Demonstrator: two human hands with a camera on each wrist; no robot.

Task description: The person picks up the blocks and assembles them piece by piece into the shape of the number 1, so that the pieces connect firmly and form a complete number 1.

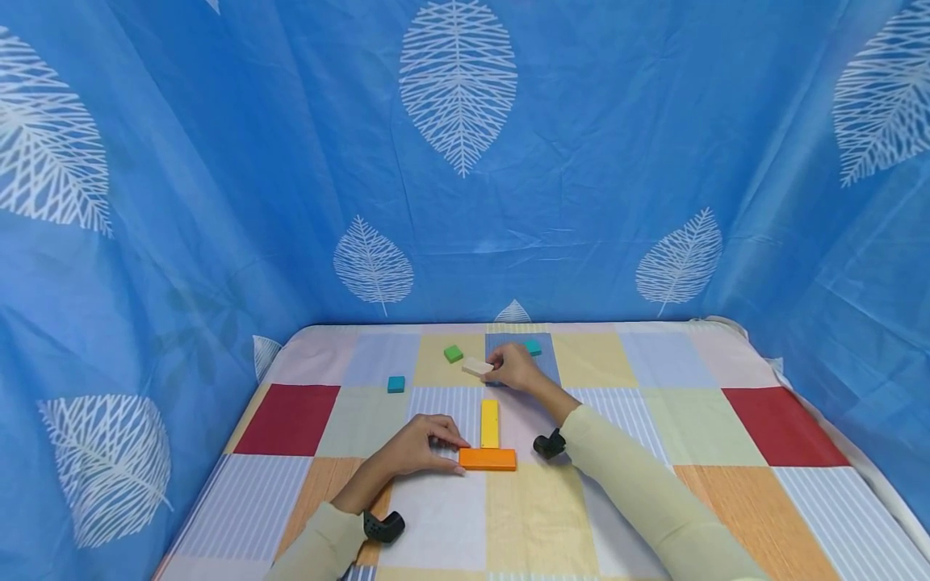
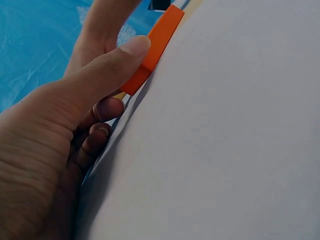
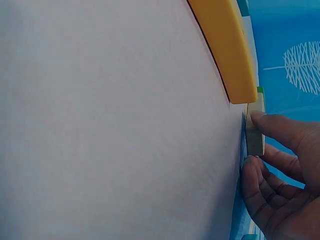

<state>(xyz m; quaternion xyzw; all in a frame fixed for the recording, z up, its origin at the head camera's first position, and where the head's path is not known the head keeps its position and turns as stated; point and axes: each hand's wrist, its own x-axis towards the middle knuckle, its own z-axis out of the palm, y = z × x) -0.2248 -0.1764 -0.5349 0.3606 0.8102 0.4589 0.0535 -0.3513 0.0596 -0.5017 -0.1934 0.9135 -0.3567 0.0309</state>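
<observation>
An orange block (image 1: 488,460) lies crosswise on the patchwork cloth, touching or nearly touching the near end of a yellow block (image 1: 490,424). My left hand (image 1: 421,444) holds the orange block's left end between thumb and index finger; in the left wrist view the thumb presses on its side. Farther back, my right hand (image 1: 514,367) pinches a cream-white block (image 1: 477,367) by its right end. In the right wrist view the cream block (image 3: 255,130) sits between thumb and fingers, just beyond the yellow block (image 3: 227,50). Whether the cream block touches the cloth I cannot tell.
A green block (image 1: 454,353) lies left of the cream one. One teal block (image 1: 395,384) rests farther left, and another teal block (image 1: 533,347) lies behind my right hand. Blue leaf-print curtain (image 1: 581,161) encloses the patchwork-covered table (image 1: 763,420) at the back and sides.
</observation>
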